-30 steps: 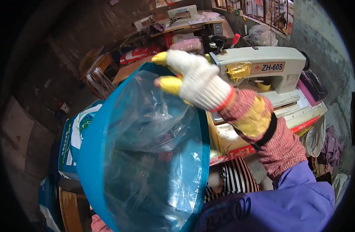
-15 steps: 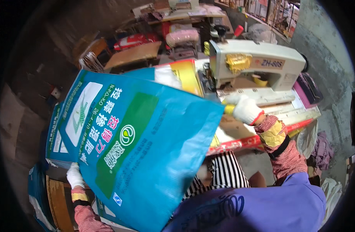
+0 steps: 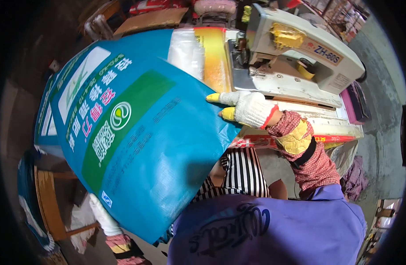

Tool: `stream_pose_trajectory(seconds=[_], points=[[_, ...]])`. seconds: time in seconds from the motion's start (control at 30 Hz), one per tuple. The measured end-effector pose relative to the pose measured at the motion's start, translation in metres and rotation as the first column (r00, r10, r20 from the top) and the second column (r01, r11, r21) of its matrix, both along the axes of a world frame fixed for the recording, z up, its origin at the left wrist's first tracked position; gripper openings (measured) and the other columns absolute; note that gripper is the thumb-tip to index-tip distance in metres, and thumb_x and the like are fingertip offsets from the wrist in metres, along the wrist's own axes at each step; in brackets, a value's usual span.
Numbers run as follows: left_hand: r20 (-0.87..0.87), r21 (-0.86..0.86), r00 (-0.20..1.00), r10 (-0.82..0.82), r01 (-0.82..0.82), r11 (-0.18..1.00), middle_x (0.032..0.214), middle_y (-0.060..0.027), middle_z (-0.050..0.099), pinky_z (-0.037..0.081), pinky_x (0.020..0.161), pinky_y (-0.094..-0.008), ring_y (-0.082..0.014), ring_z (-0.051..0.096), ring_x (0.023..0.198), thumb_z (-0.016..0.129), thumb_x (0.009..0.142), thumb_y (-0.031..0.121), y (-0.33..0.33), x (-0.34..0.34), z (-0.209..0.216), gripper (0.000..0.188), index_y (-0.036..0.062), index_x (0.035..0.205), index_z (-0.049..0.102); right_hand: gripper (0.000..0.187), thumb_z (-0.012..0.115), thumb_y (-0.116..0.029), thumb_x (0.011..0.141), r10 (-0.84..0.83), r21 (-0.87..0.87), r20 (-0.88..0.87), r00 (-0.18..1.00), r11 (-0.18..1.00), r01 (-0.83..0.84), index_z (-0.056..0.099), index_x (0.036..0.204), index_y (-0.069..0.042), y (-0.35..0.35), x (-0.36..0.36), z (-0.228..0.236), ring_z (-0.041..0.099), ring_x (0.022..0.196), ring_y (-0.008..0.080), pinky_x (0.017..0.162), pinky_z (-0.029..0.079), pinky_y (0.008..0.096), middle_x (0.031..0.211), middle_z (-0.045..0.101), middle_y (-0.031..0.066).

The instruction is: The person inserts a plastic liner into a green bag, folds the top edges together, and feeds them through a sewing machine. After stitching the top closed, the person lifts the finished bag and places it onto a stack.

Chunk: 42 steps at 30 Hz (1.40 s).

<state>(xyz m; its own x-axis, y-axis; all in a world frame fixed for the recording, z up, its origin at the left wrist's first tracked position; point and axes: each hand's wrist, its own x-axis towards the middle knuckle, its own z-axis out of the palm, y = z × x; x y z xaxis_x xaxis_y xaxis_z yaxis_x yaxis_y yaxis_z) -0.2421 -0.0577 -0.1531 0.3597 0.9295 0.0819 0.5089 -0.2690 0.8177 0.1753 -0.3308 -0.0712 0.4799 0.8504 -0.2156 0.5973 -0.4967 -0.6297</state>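
Note:
A large blue printed sack (image 3: 167, 132) with a green band lies over a stack at the left and slopes toward me. At its lower left edge is my left hand (image 3: 103, 216), in a white glove. Its fingers are partly hidden by the edge they close on. My right hand (image 3: 251, 108), gloved in white with yellow tape on the fingers, rests over the sack's right corner. Thumb and forefinger there are stretched out and apart on the blue surface. Just beyond that hand stands a cream sewing machine (image 3: 300, 57) with gold tape on its head.
A yellow and white printed sack (image 3: 215, 57) lies left of the machine. The worktable has a red-and-white front edge (image 3: 264, 142). A purple-and-black box (image 3: 355, 104) sits at the right. A wooden stool or frame (image 3: 50, 203) stands at lower left.
The sack has shifted left and toward me in view. My right hand has gone from gripping its corner to lying on it. My left hand is lower along the edge.

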Motion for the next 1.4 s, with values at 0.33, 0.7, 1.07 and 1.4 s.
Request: stream_pose_trajectory(seconds=[0.33, 0.7, 1.07, 1.4], points=[[0.388, -0.48, 0.921, 0.022, 0.181, 0.859, 0.112, -0.0081, 0.054, 0.043, 0.084, -0.029, -0.0189, 0.053, 0.096, 0.049, 0.094, 0.035, -0.101, 0.018, 0.0, 0.046, -0.0011, 0.123, 0.045, 0.028, 0.054, -0.017, 0.089, -0.32, 0.297, -0.051, 0.946, 0.899, 0.321, 0.061, 0.116, -0.02, 0.011, -0.008, -0.064, 0.062, 0.077, 0.0232, 0.073, 0.048, 0.0292, 0.094, 0.066, 0.0129], [0.277, -0.086, 0.959, 0.063, -0.04, 0.995, 0.099, -0.0061, 0.057, 0.043, 0.079, -0.0273, -0.0131, 0.052, 0.086, 0.053, 0.092, 0.016, -0.082, 0.027, 0.002, 0.022, -0.0001, 0.107, 0.049, 0.031, 0.06, 0.004, 0.064, -0.409, 0.596, 0.336, 0.849, 0.79, 0.145, 0.06, 0.094, -0.004, -0.066, -0.059, -0.094, 0.059, 0.08, 0.0297, 0.075, 0.047, 0.0389, 0.084, 0.06, 0.0096], [0.26, -0.181, 0.965, 0.042, 0.006, 0.983, 0.104, -0.0074, 0.058, 0.044, 0.081, -0.0287, -0.0132, 0.053, 0.089, 0.055, 0.091, 0.017, -0.098, 0.014, 0.013, 0.021, 0.0011, 0.103, 0.048, 0.029, 0.058, -0.018, 0.077, 0.295, -0.036, 0.429, 0.854, 0.95, -0.31, 0.06, 0.104, -0.007, 0.036, -0.078, -0.059, 0.052, 0.104, 0.0303, 0.088, 0.042, 0.0395, 0.113, 0.054, 0.0142], [0.306, -0.259, 0.946, 0.103, -0.021, 0.966, 0.097, -0.0068, 0.059, 0.045, 0.076, -0.0254, -0.0118, 0.053, 0.083, 0.055, 0.091, 0.013, -0.093, 0.011, 0.002, 0.019, -0.0001, 0.104, 0.048, 0.023, 0.059, -0.006, 0.069, 0.23, 0.213, 0.73, 0.644, 0.818, -0.534, 0.065, 0.09, -0.014, -0.017, -0.084, -0.045, 0.063, 0.079, 0.0257, 0.066, 0.051, 0.036, 0.087, 0.064, 0.0065]])
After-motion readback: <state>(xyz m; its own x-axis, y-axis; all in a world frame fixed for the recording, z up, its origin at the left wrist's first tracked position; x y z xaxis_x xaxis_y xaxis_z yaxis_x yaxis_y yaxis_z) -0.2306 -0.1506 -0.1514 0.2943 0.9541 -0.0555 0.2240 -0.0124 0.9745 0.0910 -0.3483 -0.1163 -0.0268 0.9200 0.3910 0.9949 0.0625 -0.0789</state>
